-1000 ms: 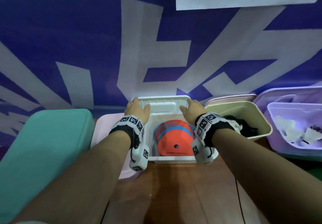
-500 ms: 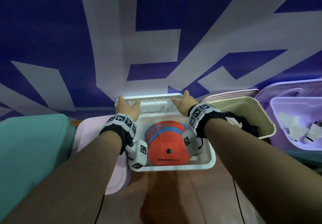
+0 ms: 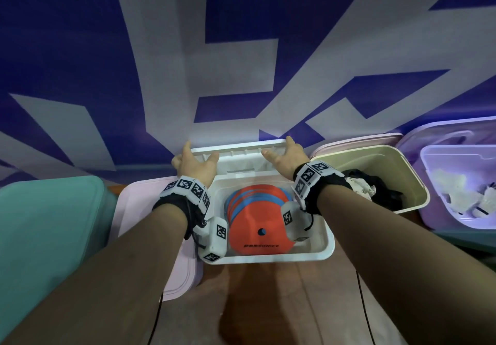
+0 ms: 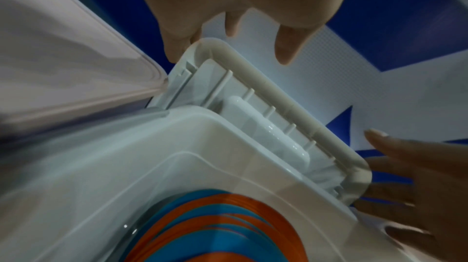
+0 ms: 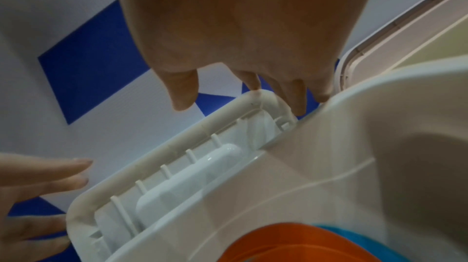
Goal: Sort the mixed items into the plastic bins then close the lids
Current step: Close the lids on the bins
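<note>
A white bin (image 3: 268,258) in front of me holds a stack of orange and blue flat discs (image 3: 255,218). Its white lid (image 3: 239,154) stands up at the far side against the wall. My left hand (image 3: 193,164) is at the lid's upper left corner and my right hand (image 3: 284,156) at its upper right corner. In the left wrist view, the left hand's fingers (image 4: 177,46) reach behind the lid (image 4: 278,94) corner with the thumb free. In the right wrist view the right hand's fingers (image 5: 298,96) lie straight behind the lid (image 5: 177,150).
A shut teal bin (image 3: 40,224) and a shut pink bin (image 3: 150,210) stand to the left. On the right are an open yellow-green bin (image 3: 413,205) with dark cloth and an open purple bin (image 3: 456,154) with white items. A blue and white wall rises close behind.
Both hands have slid outward along the lid's top edge to its two corners. The lid still stands upright, and my view has tipped so the bin sits lower in it.
</note>
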Action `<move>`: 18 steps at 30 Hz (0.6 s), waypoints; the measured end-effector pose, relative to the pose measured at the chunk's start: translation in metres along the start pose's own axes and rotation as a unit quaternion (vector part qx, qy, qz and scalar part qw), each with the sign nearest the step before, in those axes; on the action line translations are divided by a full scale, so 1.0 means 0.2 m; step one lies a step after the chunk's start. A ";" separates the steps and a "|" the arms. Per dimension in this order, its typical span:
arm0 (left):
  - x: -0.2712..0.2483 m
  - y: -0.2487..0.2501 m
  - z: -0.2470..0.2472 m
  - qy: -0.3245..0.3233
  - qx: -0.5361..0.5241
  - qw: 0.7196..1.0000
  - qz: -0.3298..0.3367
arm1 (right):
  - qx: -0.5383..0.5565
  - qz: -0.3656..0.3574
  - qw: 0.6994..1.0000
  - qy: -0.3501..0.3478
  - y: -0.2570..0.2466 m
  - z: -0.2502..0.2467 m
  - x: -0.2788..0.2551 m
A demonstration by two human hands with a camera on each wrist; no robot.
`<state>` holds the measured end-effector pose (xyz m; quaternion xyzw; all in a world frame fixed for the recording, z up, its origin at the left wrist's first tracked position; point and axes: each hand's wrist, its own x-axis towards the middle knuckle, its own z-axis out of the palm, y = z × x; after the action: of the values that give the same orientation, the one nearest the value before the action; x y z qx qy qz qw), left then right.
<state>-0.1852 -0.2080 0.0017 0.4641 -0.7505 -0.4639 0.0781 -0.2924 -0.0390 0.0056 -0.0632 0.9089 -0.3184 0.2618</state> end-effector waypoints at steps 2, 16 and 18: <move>-0.03 0.02 0.00 0.002 0.002 1.000 0.003 | 0.009 -0.012 1.000 0.020 0.00 -0.02 -0.03; -0.32 0.05 -0.14 0.021 0.020 0.998 0.048 | 0.073 -0.095 0.983 0.141 0.04 -0.22 -0.39; -0.38 0.03 -0.14 0.024 0.028 0.998 0.056 | 0.069 -0.096 0.981 0.154 0.08 -0.22 -0.44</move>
<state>-0.1311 -0.1668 0.0460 0.4348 -0.7859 -0.4261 0.1087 -0.2397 0.0221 0.0637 -0.0821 0.9039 -0.4098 0.0910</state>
